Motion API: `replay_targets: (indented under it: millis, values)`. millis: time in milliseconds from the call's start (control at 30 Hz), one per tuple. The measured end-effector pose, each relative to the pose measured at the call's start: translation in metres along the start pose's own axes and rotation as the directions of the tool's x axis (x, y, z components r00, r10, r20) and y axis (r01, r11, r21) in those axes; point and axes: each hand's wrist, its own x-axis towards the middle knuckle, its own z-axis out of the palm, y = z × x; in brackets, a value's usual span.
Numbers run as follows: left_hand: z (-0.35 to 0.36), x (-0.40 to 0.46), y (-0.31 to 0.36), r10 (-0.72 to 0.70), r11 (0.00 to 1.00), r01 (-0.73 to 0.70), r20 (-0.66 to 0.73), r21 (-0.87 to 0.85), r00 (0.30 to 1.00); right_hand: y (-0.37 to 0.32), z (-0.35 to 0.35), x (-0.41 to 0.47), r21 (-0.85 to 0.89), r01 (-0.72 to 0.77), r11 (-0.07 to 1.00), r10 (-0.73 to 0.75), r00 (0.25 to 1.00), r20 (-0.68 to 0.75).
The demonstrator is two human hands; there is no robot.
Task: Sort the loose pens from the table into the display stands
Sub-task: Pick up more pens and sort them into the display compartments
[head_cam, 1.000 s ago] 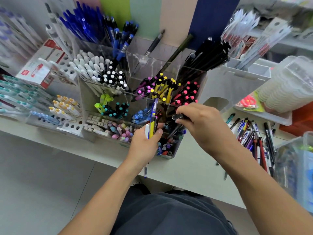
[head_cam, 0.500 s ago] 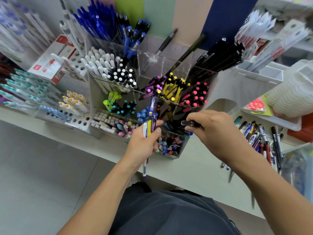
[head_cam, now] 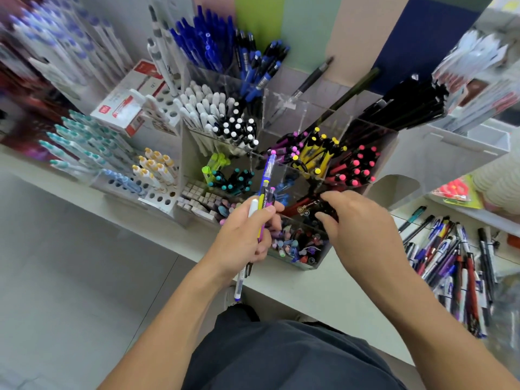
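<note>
Right hand (head_cam: 357,232) pinches a dark pen (head_cam: 315,207) over the clear stand (head_cam: 374,130)'s front compartments; left hand (head_cam: 242,237) grips a loose pen bundle (head_cam: 266,190). Loose pile (head_cam: 455,260) sits on desk (head_cam: 323,299), right. Risks: wrong compartment, or bundle slipping.

— What's different at the counter from a second ago?

— The right hand (head_cam: 357,229) has drawn back from deep over the clear display stand (head_cam: 298,178) to its near compartments, thumb and fingers now parted around a dark pen (head_cam: 320,208).

— And the other hand?

— The left hand (head_cam: 244,237) has lifted its bundle of pens (head_cam: 264,201) slightly; the purple one's tip now stands higher against the stand.
</note>
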Motion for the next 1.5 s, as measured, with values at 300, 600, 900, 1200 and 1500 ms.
replay_targets:
  millis: [300,600,900,1200,1500]
  values:
    - [0.001,-0.018,0.024,0.096,0.995,-0.096,0.149,-0.007,0.984,-0.031,-0.052,0.011,0.686,0.044,0.727,-0.004,0.998,-0.06]
    - [0.001,-0.023,0.033,0.133,0.991,-0.133,0.004,0.024,0.991,-0.032,-0.06,0.031,0.94,-0.082,0.33,0.049,0.996,0.07]
    - [-0.006,-0.014,0.037,0.071,0.964,-0.093,-0.097,-0.248,0.993,0.001,-0.061,0.056,0.444,0.226,0.867,-0.018,0.905,-0.426]
    - [0.0,-0.014,0.04,0.157,0.962,-0.17,-0.076,-0.213,0.985,-0.018,-0.057,0.079,0.355,0.1,0.93,-0.055,0.989,-0.137]
    - [-0.004,-0.016,0.038,0.181,0.961,-0.205,-0.137,-0.188,0.974,-0.019,-0.051,0.066,0.089,0.086,0.992,-0.094,0.991,0.097]
